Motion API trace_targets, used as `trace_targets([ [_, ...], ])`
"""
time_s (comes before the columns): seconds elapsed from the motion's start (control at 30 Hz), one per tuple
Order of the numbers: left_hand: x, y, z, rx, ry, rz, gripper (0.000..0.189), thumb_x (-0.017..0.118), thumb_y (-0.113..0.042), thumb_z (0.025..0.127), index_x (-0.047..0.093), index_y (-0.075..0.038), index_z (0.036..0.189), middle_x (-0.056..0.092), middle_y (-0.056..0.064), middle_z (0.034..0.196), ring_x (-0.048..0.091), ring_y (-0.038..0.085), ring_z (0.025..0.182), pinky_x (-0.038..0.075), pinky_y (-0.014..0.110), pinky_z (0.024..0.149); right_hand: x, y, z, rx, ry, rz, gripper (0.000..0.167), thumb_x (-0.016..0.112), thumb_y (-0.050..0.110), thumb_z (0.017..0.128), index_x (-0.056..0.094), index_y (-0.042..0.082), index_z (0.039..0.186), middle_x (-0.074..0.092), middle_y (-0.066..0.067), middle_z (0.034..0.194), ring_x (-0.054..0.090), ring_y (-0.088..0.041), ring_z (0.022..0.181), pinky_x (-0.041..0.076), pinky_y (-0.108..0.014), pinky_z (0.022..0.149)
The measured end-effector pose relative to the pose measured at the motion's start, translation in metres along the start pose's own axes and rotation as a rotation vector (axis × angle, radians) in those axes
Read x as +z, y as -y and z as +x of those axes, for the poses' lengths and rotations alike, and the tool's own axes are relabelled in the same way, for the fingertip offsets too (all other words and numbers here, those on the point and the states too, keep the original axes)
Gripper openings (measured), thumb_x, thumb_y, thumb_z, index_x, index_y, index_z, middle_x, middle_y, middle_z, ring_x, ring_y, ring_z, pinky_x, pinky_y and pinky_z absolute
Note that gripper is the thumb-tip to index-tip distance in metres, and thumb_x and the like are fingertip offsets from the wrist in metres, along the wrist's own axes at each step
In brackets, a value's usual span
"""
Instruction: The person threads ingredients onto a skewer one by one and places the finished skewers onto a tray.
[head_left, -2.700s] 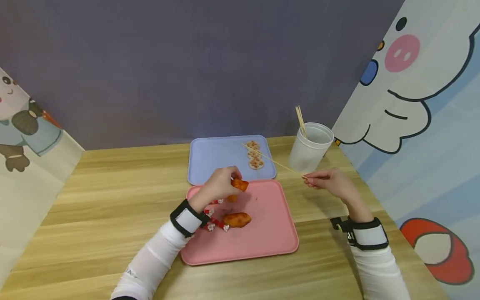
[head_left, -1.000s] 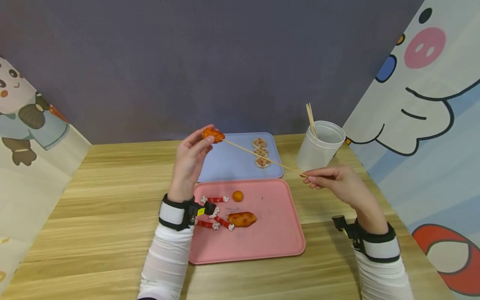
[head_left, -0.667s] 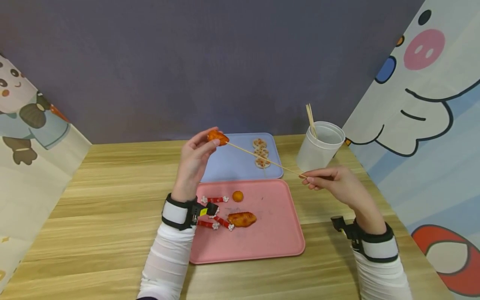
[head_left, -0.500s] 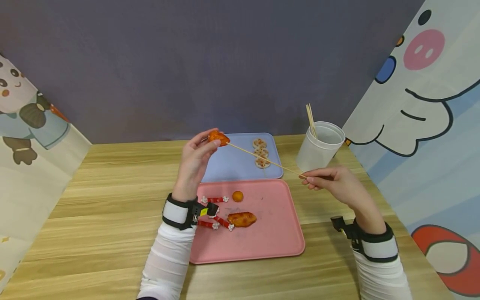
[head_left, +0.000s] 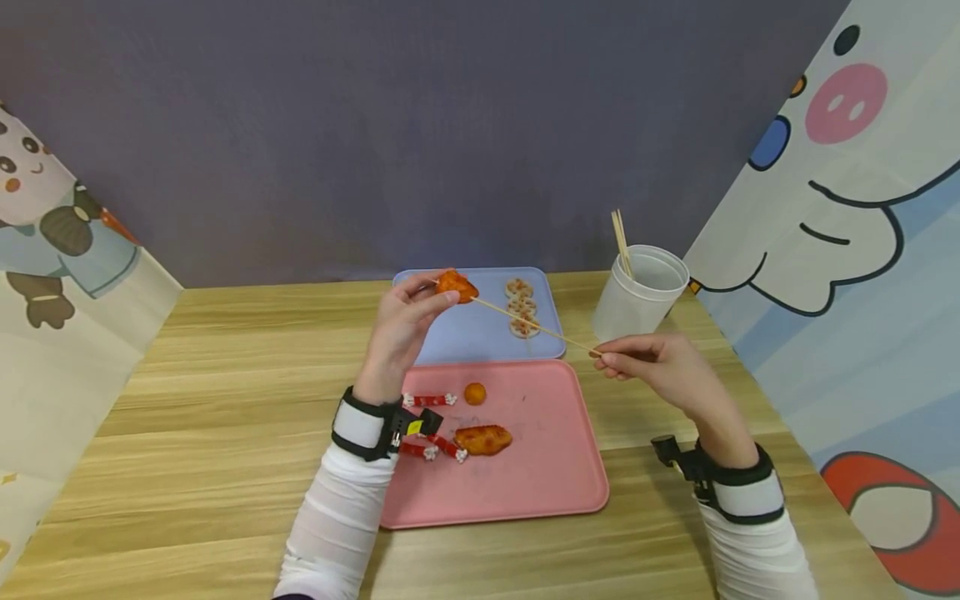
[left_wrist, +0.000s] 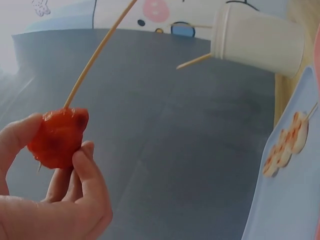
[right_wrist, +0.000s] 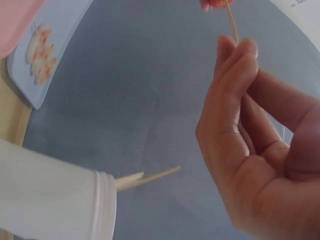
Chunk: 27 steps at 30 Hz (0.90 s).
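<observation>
Above the blue tray (head_left: 468, 333), my left hand (head_left: 401, 325) pinches an orange-red glazed chicken wing piece (head_left: 456, 287) between thumb and fingers. A thin wooden skewer (head_left: 525, 320) runs through it; in the left wrist view a short tip pokes out beyond the chicken wing piece (left_wrist: 59, 139). My right hand (head_left: 660, 367) pinches the skewer's other end, left of the white cup. On the pink tray (head_left: 547, 467) lie a browned chicken wing (head_left: 483, 439), an orange ball (head_left: 475, 393) and several red sticks (head_left: 431, 400) with white frilly ends, partly hidden by my left wrist.
A white cup (head_left: 633, 304) with a few skewers (head_left: 621, 242) leaning in it stands at the back right. Lotus root slices (head_left: 522, 307) on a skewer lie on the blue tray's right side. A grey wall (head_left: 375, 150) rises behind the wooden table (head_left: 225, 417).
My left hand lifted the chicken wing piece off the pink tray and up to the skewer. The skewer now passes through it, and the piece has slid right and down toward my right hand.
</observation>
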<state>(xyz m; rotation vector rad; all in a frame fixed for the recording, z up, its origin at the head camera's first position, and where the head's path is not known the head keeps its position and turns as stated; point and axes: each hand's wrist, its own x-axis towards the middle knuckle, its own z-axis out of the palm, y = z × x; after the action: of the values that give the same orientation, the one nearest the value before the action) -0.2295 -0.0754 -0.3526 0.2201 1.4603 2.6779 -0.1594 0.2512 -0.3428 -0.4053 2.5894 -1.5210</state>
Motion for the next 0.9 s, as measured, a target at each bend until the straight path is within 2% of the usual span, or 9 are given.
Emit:
trace_targets([
  [0.1, 0.004, 0.003, 0.0, -0.043, 0.04, 0.045, 0.024, 0.059, 0.01, 0.086, 0.061, 0.0, 0.108, 0.068, 0.004, 0.094, 0.065, 0.013, 0.087, 0.054, 0.023, 0.082, 0.004, -0.001, 0.003, 0.0, 0.019, 0.019, 0.027, 0.063, 0.012, 0.091, 0.066, -0.007, 0.11, 0.072, -0.013, 0.098, 0.069, -0.007, 0.08, 0.057, -0.027, 0.072],
  [0.23, 0.006, 0.006, 0.0, -0.06, 0.052, 0.077, 0.033, 0.057, 0.012, 0.086, 0.054, 0.006, 0.118, 0.066, 0.004, 0.098, 0.064, 0.013, 0.09, 0.054, 0.021, 0.082, 0.008, 0.0, 0.004, 0.009, 0.032, 0.045, 0.027, 0.062, 0.01, 0.091, 0.065, -0.009, 0.11, 0.071, -0.016, 0.097, 0.068, -0.006, 0.079, 0.057, -0.027, 0.071],
  [0.3, 0.006, 0.006, 0.001, -0.062, 0.05, 0.081, 0.035, 0.057, 0.013, 0.085, 0.054, 0.006, 0.119, 0.066, 0.005, 0.099, 0.064, 0.013, 0.091, 0.054, 0.021, 0.081, 0.008, 0.001, 0.005, 0.011, 0.033, 0.059, 0.027, 0.061, 0.009, 0.091, 0.065, -0.01, 0.11, 0.071, -0.018, 0.097, 0.068, -0.006, 0.079, 0.058, -0.028, 0.071],
  [0.47, 0.006, 0.007, 0.001, -0.076, 0.064, 0.086, 0.031, 0.058, 0.015, 0.083, 0.062, -0.003, 0.108, 0.067, 0.003, 0.103, 0.064, 0.014, 0.093, 0.054, 0.022, 0.081, 0.01, -0.001, 0.005, 0.009, 0.028, 0.077, 0.026, 0.061, 0.006, 0.091, 0.064, -0.012, 0.109, 0.072, -0.014, 0.094, 0.068, -0.006, 0.077, 0.058, -0.028, 0.07],
  [0.57, 0.007, 0.009, 0.0, -0.089, 0.083, 0.108, 0.035, 0.06, 0.014, 0.082, 0.062, 0.0, 0.114, 0.067, 0.003, 0.106, 0.064, 0.015, 0.093, 0.054, 0.023, 0.081, 0.012, 0.0, 0.005, 0.014, 0.025, 0.07, 0.026, 0.061, 0.005, 0.091, 0.063, -0.013, 0.109, 0.071, -0.015, 0.094, 0.068, -0.006, 0.077, 0.058, -0.027, 0.07],
  [0.7, 0.011, 0.016, 0.0, -0.106, 0.11, 0.143, 0.046, 0.061, 0.014, 0.082, 0.054, 0.008, 0.127, 0.066, 0.006, 0.106, 0.065, 0.016, 0.091, 0.055, 0.023, 0.079, 0.016, 0.001, 0.006, 0.035, 0.034, 0.063, 0.026, 0.06, 0.005, 0.091, 0.063, -0.013, 0.11, 0.069, -0.024, 0.097, 0.068, -0.006, 0.076, 0.057, -0.026, 0.07],
  [0.9, 0.017, 0.024, -0.001, -0.131, 0.11, 0.136, 0.046, 0.062, 0.013, 0.082, 0.054, 0.009, 0.127, 0.065, 0.009, 0.115, 0.064, 0.015, 0.093, 0.054, 0.023, 0.08, 0.018, 0.001, 0.007, 0.046, 0.04, 0.077, 0.027, 0.06, 0.005, 0.092, 0.063, -0.013, 0.11, 0.069, -0.024, 0.098, 0.068, -0.005, 0.077, 0.057, -0.026, 0.07],
])
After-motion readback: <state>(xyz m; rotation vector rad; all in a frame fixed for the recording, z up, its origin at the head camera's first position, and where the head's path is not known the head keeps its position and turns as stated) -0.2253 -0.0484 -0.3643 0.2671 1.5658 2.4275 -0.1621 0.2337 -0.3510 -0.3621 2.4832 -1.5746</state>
